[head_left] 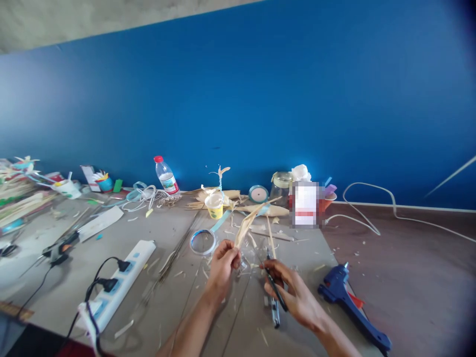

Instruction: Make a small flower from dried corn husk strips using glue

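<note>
My left hand (pixel 225 260) is closed, with thumb and fingers pinching the lower end of a pale dried husk strip (pixel 246 225). The strip stands up and leans to the right. My right hand (pixel 292 287) is wrapped around a slim black-handled tool (pixel 275 285), whose tip points toward the husk; its exact kind does not show. Just below it, a silver metal tool (pixel 275 317) lies on the table, partly hidden by the right hand. Small scraps of husk are scattered between both hands. A roll of tape (pixel 203 242) lies beyond my left hand.
A blue glue gun (pixel 349 302) rests at the right. On the left lie a power strip (pixel 121 282) with plugs and another black glue gun (pixel 61 248). Behind stand a yellow cup (pixel 214 210), a bottle (pixel 167 178) and a glass jar (pixel 281 186) near the blue wall.
</note>
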The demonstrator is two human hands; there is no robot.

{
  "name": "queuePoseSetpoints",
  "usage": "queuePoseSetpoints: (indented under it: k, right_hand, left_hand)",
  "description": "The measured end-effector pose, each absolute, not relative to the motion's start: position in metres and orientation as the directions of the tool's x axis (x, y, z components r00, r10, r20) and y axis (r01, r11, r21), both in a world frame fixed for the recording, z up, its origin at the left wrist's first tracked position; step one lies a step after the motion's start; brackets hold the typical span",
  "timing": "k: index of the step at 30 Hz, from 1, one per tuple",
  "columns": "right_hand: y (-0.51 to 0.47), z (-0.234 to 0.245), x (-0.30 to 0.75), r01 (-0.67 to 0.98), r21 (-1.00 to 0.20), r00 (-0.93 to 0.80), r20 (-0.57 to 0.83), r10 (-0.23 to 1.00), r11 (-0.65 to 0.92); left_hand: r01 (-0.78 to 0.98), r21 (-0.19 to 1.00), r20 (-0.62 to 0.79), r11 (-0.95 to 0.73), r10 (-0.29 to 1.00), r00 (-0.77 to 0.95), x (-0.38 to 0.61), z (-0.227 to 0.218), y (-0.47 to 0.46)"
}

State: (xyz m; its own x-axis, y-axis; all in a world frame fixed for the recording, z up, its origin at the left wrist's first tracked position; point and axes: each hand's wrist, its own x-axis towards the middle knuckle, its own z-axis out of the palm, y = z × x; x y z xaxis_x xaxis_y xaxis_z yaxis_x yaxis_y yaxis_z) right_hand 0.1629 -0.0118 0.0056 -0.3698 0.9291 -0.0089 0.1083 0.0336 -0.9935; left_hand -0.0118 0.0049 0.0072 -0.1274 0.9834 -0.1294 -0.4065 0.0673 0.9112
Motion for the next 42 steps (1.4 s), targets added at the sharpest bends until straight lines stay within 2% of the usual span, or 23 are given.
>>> queuePoseSetpoints:
  k: [8,17,25,42]
  right_hand:
    - [-0.011,0.009,0.162,0.249,-0.961,-0.4,0.011,0.916,0.121]
    - [-0.01,0.004,0.158,0.214,-0.972,-0.365,0.013,0.931,0.098]
    - [-0.01,0.004,0.155,0.206,-0.971,-0.341,0.044,0.939,0.12]
    - [-0.011,0.001,0.15,0.174,-0.984,-0.307,-0.011,0.952,0.045]
  left_hand:
    - [-0.38,0.92,-0.145,0.093,0.983,-0.111,-0.013,0.002,0.007]
    - [-0.275,0.957,-0.114,0.089,0.991,-0.075,-0.009,-0.002,0.005]
    - [-0.293,0.947,-0.145,0.13,0.989,-0.03,-0.006,-0.001,0.004]
    - [-0.285,0.949,-0.136,0.134,0.991,0.013,-0.006,-0.002,0.003]
